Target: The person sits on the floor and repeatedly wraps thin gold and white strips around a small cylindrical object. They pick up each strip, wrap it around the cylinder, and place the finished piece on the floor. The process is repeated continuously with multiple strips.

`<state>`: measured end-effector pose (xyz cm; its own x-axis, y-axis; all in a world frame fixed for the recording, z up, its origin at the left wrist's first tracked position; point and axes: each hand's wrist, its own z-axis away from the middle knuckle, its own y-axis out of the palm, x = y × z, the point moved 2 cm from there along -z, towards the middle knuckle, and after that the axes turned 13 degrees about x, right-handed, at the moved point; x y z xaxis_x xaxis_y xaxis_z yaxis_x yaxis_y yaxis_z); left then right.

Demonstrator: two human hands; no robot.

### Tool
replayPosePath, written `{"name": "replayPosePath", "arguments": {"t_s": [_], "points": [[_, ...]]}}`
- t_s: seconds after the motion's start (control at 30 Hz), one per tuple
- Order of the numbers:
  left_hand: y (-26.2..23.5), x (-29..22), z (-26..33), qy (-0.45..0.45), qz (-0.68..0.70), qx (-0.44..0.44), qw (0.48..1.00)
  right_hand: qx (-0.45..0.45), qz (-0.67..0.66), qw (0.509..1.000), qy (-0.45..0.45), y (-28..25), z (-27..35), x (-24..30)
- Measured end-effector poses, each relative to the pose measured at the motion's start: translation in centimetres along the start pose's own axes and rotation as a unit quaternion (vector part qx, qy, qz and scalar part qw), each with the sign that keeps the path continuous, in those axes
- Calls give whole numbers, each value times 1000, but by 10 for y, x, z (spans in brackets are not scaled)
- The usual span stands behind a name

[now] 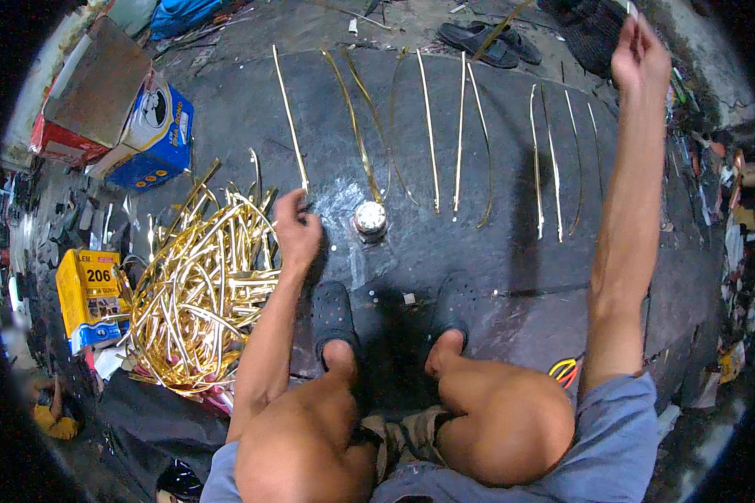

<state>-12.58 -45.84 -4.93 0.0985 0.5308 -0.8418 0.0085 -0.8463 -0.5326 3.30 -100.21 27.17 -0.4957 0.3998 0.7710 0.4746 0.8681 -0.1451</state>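
Observation:
My left hand (297, 230) is over the dark floor, with its fingers curled and the thumb apart from them. Its fingertips are at the near end of a narrow gold strip (289, 121), and I see nothing gripped between them. To its left lies a tangled heap of shiny gold strips (205, 289). At the far right my right hand (640, 59) is stretched out, thumb and fingers pinched together. A small pale tip shows above its fingers, too little to name. Between the hands, several gold strips (429, 134) lie spread roughly side by side.
A round white-topped piece (370, 220) stands in front of my feet. Left are an open cardboard box (155, 126) and a yellow-and-blue box (92, 289). Dark sandals (482, 44) lie at the back. Red-and-yellow handles (564, 370) show beside my right knee.

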Motion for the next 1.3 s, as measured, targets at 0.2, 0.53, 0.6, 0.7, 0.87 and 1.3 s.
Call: {"name": "replayPosePath", "arguments": {"t_s": [0.2, 0.53, 0.6, 0.7, 0.87, 1.3], "points": [[-76, 105, -6, -156, -7, -218, 963, -251, -325, 869, 277, -1, 259, -109], [-63, 64, -32, -268, -147, -103, 947, -201, -178, 754, 600, 49, 477, -143], [-76, 80, -24, -280, -146, -131, 940, 108, -105, 815, 559, 112, 472, -106], [-85, 92, -13, -215, -127, -221, 943, 418, 0, 854, 311, 209, 436, -4], [-25, 17, -12, -192, 303, -2, 933, 439, 104, 870, 201, 241, 420, -14], [13, 4, 34, -308, 604, 223, 700, 271, -45, 928, 253, 251, 397, 17]]}}
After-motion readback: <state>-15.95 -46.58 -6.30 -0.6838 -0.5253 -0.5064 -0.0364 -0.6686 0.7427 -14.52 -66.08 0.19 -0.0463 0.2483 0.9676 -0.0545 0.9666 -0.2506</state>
